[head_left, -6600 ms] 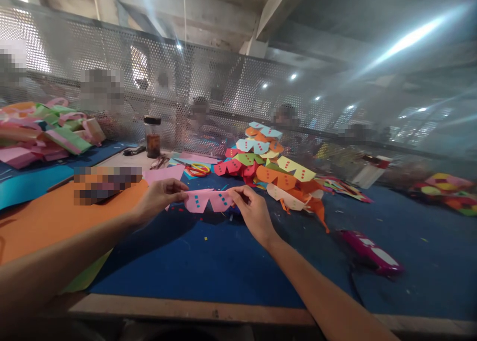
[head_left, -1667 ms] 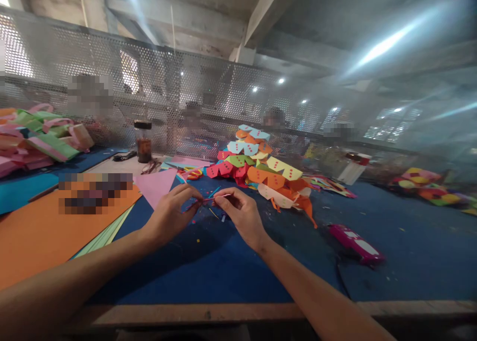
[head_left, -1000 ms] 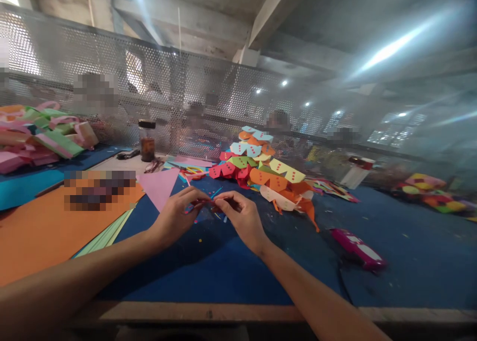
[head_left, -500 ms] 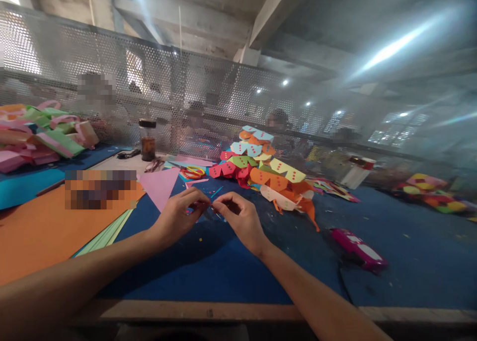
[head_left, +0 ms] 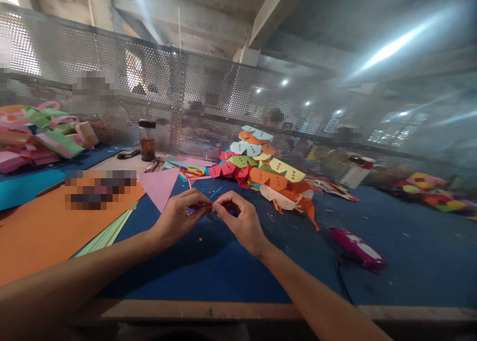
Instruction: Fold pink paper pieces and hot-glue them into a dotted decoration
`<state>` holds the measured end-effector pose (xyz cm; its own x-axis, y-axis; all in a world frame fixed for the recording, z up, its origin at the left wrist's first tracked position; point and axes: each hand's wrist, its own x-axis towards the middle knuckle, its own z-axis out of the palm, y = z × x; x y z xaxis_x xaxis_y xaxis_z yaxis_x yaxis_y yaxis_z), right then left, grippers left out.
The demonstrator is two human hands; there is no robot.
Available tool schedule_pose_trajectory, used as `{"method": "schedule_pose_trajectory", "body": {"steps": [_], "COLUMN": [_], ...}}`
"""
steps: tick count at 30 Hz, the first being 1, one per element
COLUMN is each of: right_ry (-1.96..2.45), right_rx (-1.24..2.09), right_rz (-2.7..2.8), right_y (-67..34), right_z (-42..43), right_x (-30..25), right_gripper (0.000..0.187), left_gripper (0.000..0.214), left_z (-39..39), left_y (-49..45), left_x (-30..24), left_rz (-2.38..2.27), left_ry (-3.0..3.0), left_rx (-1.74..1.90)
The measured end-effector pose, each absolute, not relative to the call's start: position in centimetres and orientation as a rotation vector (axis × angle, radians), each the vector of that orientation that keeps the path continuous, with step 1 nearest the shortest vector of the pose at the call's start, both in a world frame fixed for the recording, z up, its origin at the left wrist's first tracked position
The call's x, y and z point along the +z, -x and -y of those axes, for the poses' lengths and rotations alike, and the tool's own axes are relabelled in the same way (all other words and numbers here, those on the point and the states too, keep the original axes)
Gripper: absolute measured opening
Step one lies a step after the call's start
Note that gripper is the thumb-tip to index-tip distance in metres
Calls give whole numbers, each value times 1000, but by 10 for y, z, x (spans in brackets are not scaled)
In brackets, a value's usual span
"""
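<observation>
Paper scraps [head_left: 216, 192] beside the left grip [head_left: 183, 213]

- a workshop, seemingly for paper crafts;
- a long blue worktop [head_left: 223, 276], strewn with paper scraps [head_left: 217, 192];
- scissors [head_left: 194, 171] and a heap of cut paper shapes [head_left: 267, 178] upon it;
- a perforated metal screen [head_left: 208, 83] with people [head_left: 95, 95] beyond it;
- bare concrete beams [head_left: 270, 16] and lamps [head_left: 402, 44] overhead.

Both bare forearms [head_left: 93, 264] slant inward from below, the left hand [head_left: 182, 216] and right hand [head_left: 241, 219] facing each other, fingers curled toward thumbs, fingertips [head_left: 217, 206] nearly meeting.
</observation>
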<state>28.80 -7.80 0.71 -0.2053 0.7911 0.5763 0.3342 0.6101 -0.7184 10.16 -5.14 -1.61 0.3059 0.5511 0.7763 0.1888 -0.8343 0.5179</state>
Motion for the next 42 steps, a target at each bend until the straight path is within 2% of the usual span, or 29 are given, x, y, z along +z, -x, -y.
{"method": "schedule_pose_trajectory", "body": {"steps": [17,35,42], "right_ry": [911,941,955], "right_rx": [528,702,658], "right_rz": [1827,1803,1814], "right_y": [-287,-288,-287], "right_z": [78,79,79], "right_x": [7,10,12], "right_gripper": [10,18,17], "left_gripper": [10,7,9], "left_z": [53,54,54], "left_y": [-102,-101,-101], "left_x": [-13,-12,-13], "left_rz": [-647,-682,-701], "left_ry": [-2281,-2276,-2271], "left_rx": [1593,1589,1589]}}
